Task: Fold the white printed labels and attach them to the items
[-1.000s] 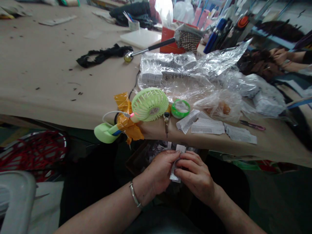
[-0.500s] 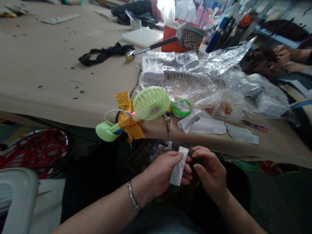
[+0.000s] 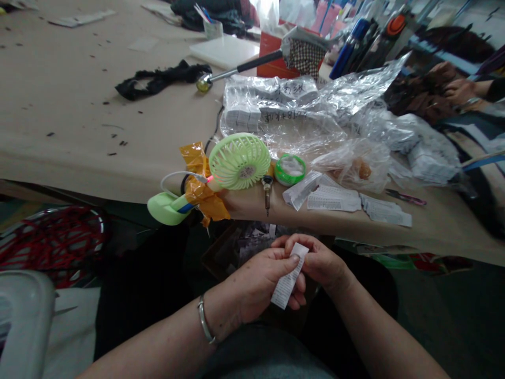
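Over my lap, my left hand (image 3: 258, 281) pinches a small white printed label (image 3: 287, 284) between thumb and fingers. My right hand (image 3: 321, 260) is curled just behind it, fingertips touching the label's upper end. Under the hands lies dark material that I cannot make out. A metal bangle sits on my left wrist. More printed labels (image 3: 335, 200) lie on the table edge just above the hands.
A green mini fan (image 3: 239, 161) is taped to the table's front edge (image 3: 79, 179) beside a green tape roll (image 3: 291, 169). Clear plastic bags of labels (image 3: 276, 108), small scissors (image 3: 404, 197), a black cloth strip (image 3: 158, 81) and a red box (image 3: 276, 60) lie further back. Another person's hands (image 3: 461, 89) work at far right.
My right hand, which had drawn away from the label, has come back and its fingers touch the label's top again. The left hand keeps holding the label.
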Available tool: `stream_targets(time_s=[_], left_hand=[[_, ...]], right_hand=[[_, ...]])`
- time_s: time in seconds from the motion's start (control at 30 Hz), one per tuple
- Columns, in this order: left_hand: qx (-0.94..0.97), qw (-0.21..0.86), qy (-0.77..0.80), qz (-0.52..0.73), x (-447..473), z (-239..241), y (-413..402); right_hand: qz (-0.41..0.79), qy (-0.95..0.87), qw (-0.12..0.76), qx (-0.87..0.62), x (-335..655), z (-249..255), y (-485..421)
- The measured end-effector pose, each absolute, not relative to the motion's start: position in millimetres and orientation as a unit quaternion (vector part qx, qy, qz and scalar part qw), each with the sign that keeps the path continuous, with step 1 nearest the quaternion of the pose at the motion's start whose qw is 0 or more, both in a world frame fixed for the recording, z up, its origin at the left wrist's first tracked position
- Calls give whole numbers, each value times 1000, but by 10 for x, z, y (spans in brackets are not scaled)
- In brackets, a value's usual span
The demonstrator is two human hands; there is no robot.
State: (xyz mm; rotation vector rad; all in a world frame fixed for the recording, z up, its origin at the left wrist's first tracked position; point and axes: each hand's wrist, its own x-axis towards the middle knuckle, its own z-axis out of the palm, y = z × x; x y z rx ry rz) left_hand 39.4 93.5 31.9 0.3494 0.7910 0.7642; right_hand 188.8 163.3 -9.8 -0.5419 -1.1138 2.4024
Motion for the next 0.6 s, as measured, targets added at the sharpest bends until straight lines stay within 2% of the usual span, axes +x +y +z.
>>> stream_targets(time_s=[0.13,0.23,0.3,0.37,0.47,0.6], left_hand=[[171,836,378,359,395,291,943],[172,825,389,373,379,283,938],[164,815,401,386,355,285,928],[157,807,412,393,327,287,918],[156,801,416,400,292,281,909],[150,797,424,404,272,271,909]], right_hand=[[874,-382,211,-216,1876,-110,1622],[832,-438,227,-254,1893,-79,1611],[751,-525,262,-303,1908,-22,1591],[618,-644,292,-343,1915,56,1561],[428,-779,296,-348,1894,155,1508],[308,-845,296,-323,1830,165,1466]])
